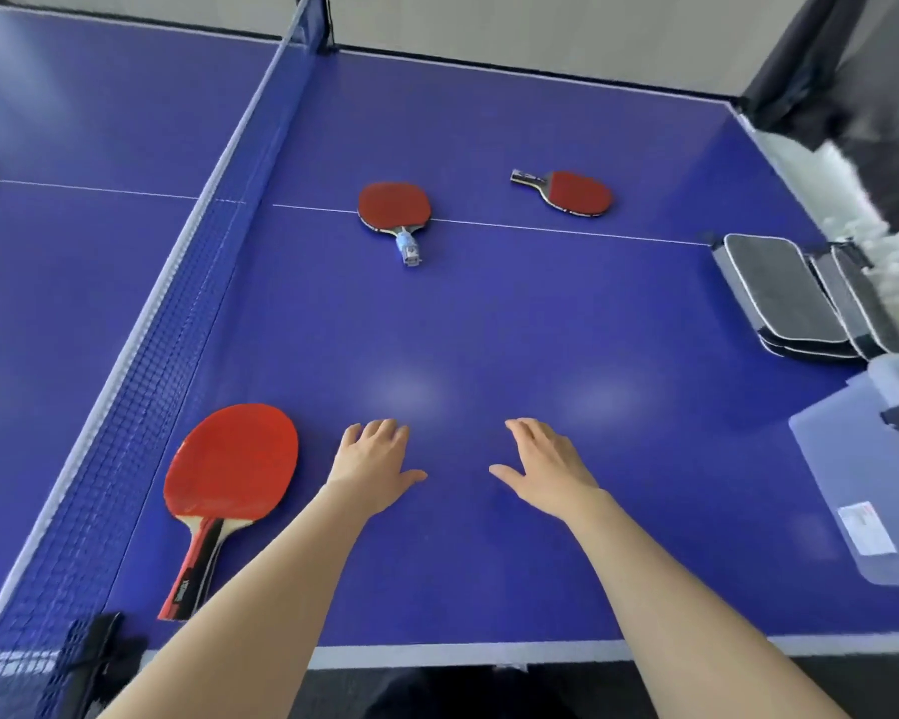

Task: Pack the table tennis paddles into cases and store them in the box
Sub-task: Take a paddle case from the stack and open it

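**Single Head-Worn View**

The scene is seen through one wide-angle camera worn on the head, placed at the near edge of the blue table [489, 329]. It is pointed forward and steeply down. The left hand [375, 459] and right hand [546, 469] are caught close, low in the frame; the net [177, 313] is carried off along the left, and the far edge is reached at the top.

Blue table [489, 329], net [141, 386], pale wall [541, 23]
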`<state>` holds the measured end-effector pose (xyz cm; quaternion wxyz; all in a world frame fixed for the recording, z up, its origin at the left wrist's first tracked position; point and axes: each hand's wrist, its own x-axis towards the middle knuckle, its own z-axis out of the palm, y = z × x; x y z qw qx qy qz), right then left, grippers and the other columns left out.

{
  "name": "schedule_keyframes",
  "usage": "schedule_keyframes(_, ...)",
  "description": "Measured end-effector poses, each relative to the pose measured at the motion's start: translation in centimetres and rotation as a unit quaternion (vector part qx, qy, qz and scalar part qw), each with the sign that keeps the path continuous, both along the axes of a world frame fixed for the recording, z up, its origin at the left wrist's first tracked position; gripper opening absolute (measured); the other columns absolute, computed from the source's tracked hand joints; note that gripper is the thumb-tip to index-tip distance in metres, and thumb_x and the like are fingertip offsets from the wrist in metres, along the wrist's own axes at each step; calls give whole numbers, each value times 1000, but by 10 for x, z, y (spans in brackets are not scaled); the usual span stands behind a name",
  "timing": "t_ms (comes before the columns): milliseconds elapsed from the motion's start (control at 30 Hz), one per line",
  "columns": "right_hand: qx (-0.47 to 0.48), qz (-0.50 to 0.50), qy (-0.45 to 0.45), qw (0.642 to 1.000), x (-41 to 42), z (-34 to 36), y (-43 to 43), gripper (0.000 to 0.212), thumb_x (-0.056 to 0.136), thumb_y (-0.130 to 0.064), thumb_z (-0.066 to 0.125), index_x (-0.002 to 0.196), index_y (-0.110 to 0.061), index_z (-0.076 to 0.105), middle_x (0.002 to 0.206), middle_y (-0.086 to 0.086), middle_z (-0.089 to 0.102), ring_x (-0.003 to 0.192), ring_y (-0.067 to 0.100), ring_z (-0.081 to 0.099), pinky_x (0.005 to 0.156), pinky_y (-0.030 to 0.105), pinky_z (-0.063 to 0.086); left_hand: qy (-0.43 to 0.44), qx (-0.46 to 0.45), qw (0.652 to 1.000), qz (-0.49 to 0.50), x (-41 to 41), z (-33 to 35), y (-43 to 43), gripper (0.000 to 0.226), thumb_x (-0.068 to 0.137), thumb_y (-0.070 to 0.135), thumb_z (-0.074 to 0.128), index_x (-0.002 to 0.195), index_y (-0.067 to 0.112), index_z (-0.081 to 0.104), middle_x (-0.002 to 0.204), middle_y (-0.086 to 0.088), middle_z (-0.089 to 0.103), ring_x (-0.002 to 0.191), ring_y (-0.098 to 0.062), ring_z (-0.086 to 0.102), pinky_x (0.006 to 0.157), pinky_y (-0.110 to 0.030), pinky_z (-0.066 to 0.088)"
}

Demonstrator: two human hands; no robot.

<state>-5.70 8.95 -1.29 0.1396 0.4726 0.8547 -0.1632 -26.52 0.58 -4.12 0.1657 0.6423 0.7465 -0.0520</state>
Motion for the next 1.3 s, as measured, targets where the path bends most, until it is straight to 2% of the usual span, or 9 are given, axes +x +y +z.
schedule_keyframes(467, 24, -105, -2, 994, 132, 40, 19, 65, 95, -48, 45, 146, -12, 27, 149, 5, 35, 134, 22, 39, 107, 37, 37, 12, 9, 994, -106, 118, 51, 73, 65, 94, 56, 41, 145, 18, 30, 148, 2, 35, 138, -17, 29, 113, -33, 22)
schedule_keyframes(733, 29, -132, 19, 991, 245, 52, 0, 63, 96, -49, 42, 145, -12, 28, 149, 5, 35, 134, 23, 37, 107, 38, 36, -9, -9, 995, -95, 230, 77, 78, 62, 96, 54, 40, 144, 16, 32, 147, 0, 36, 135, -20, 33, 108, -35, 27)
schedule_keyframes(967, 48, -122, 52, 990, 325, 66, -7, 61, 97, -47, 41, 145, -13, 27, 150, 6, 34, 134, 25, 38, 108, 39, 35, -17, 21, 996, -82, 322, 90, 75, 62, 95, 54, 41, 144, 18, 32, 146, 1, 38, 134, -20, 35, 107, -34, 29)
schedule_keyframes(1300, 53, -93, 72, 992, 370, 72, 47, 57, 98, -42, 41, 145, -13, 27, 149, 6, 34, 135, 25, 37, 108, 38, 34, 5, 37, 998, -59, 367, 102, 119, 61, 96, 54, 40, 144, 18, 33, 145, 1, 38, 133, -20, 37, 108, -35, 31)
